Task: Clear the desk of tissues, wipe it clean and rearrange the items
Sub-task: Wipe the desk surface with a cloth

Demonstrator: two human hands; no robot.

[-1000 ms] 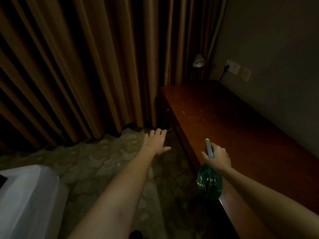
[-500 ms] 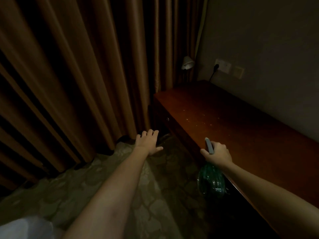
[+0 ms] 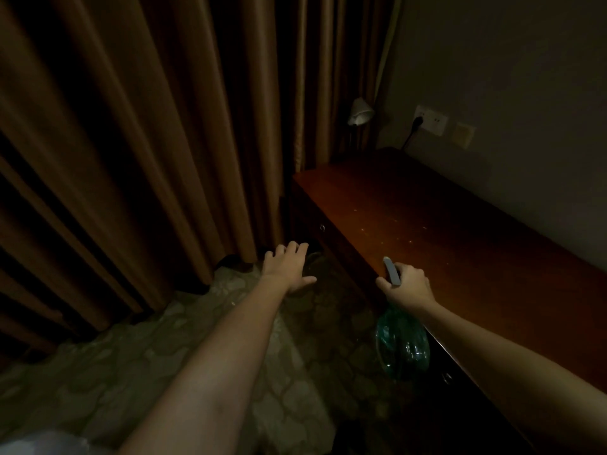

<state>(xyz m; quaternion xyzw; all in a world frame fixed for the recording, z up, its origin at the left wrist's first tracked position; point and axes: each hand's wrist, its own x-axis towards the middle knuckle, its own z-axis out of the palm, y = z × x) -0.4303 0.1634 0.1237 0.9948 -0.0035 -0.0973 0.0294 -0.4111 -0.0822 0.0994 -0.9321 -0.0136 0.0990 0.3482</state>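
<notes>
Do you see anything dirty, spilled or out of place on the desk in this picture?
Yes. Small pale specks lie scattered across the middle of the dark wooden desk, like crumbs or tissue bits; it is too dim to tell which. Nothing looks spilled or damaged. The right hand holds a green spray bottle beside the desk's front edge.

Right grip covers neck and head of green spray bottle, only a grey lever tip pokes out; bottle base lost in shadow. Surface cut by right edge, its front drawers too dark to read. Pale specks on it too small to tell what they are. Faint rounded shape beside left grip unreadable. White thing cut off at bottom-left corner. Lamp stem hidden in gloom
</notes>
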